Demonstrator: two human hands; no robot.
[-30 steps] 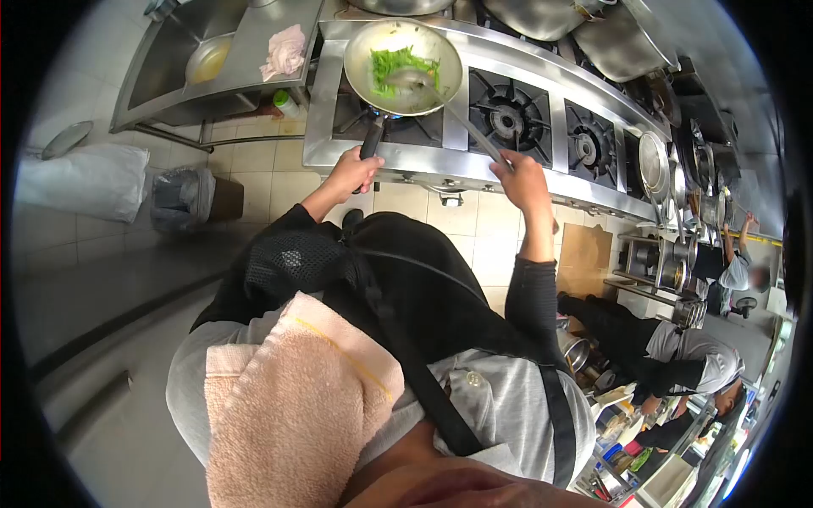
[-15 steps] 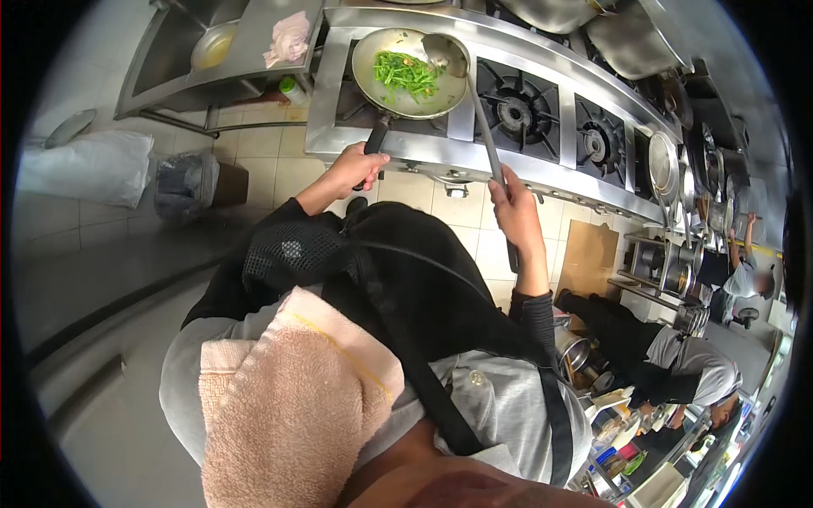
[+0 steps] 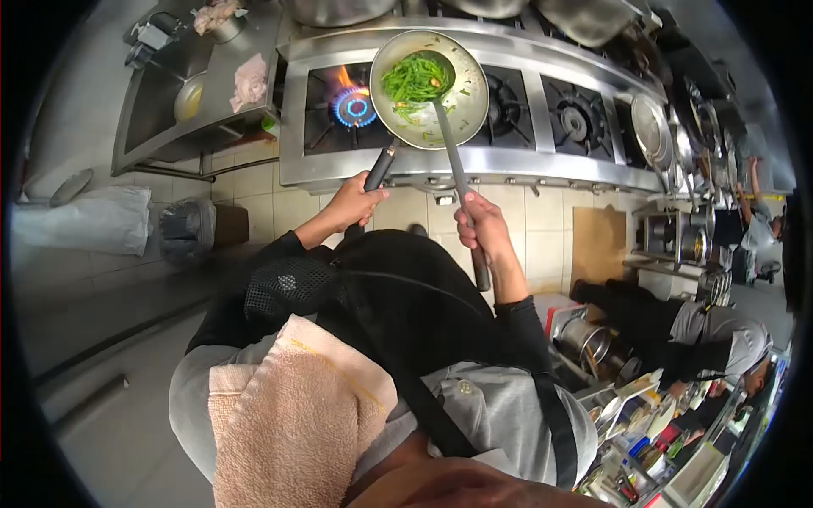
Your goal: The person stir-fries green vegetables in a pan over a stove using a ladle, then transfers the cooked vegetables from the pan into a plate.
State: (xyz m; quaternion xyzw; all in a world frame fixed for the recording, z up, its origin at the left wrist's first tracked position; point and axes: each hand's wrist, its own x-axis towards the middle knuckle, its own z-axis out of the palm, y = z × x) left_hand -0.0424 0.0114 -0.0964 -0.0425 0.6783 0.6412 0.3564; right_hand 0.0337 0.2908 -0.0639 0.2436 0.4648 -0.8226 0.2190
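Note:
My left hand (image 3: 360,205) is wrapped round the black handle of a pale frying pan (image 3: 467,118). The pan is over the gap between the leftmost burner and the middle one. Chopped green vegetables (image 3: 410,82) lie heaped in and around the bowl of a ladle (image 3: 451,146), inside the pan. My right hand (image 3: 484,227) grips the ladle's long handle. Blue flame with an orange tongue burns at the uncovered left burner (image 3: 354,107).
The stove (image 3: 296,161) has further burners to the right, and large pots stand behind it. A sink (image 3: 127,152) with a pink cloth (image 3: 250,82) is at left, above a bin (image 3: 230,224). Co-workers (image 3: 724,326) are at the right, near hanging strainers (image 3: 650,127).
The pan has moved right, off the lit burner, whose flame now shows. The ladle has gone from the pan's right rim into the greens, and my right hand has moved left.

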